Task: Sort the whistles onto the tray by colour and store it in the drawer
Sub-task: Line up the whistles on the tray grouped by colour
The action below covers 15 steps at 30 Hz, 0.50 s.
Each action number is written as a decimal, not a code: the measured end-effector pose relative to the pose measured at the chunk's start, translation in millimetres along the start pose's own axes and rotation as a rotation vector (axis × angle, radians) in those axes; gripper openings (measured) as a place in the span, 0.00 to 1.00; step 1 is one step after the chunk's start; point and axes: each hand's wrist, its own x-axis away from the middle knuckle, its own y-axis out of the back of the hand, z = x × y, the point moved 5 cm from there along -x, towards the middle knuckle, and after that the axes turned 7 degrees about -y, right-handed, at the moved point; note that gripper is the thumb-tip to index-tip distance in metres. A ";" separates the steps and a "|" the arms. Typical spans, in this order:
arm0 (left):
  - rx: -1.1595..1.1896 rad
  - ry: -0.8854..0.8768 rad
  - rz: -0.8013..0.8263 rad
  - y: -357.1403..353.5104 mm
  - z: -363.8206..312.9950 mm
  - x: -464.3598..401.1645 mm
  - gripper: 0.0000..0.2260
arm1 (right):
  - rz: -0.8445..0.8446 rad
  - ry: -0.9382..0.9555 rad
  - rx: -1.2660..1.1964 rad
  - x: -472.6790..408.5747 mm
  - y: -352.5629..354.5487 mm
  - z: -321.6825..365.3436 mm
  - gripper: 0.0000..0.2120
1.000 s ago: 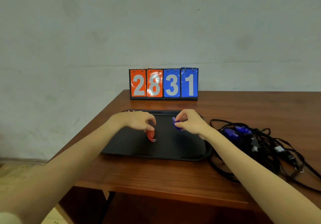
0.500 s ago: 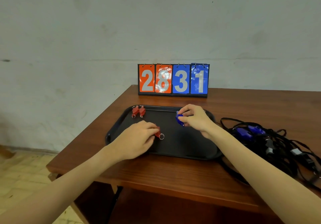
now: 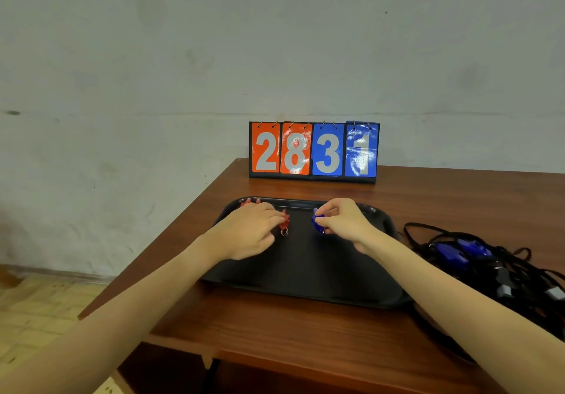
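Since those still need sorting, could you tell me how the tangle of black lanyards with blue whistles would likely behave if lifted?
The lanyard pile looks floppy and knotted, so it would probably rise as one clump. Its blue whistles would likely dangle.

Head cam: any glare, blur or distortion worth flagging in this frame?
Head view: glare streaks the scoreboard, worst on the blue 1 card; wide-angle bending curves the wall line and the table edge; the red whistle and blue whistle look slightly soft; the black tray shows little detail; light is even, shadows faint.
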 end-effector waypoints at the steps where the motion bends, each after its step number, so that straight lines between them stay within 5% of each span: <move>1: 0.008 0.003 -0.001 1.3 3.3 -1.8 0.22 | -0.001 0.004 0.006 -3.3 -2.8 1.3 0.12; 15: 0.080 0.072 -0.048 -1.5 37.3 -1.0 0.20 | -0.063 0.125 0.129 -33.8 -44.6 20.8 0.08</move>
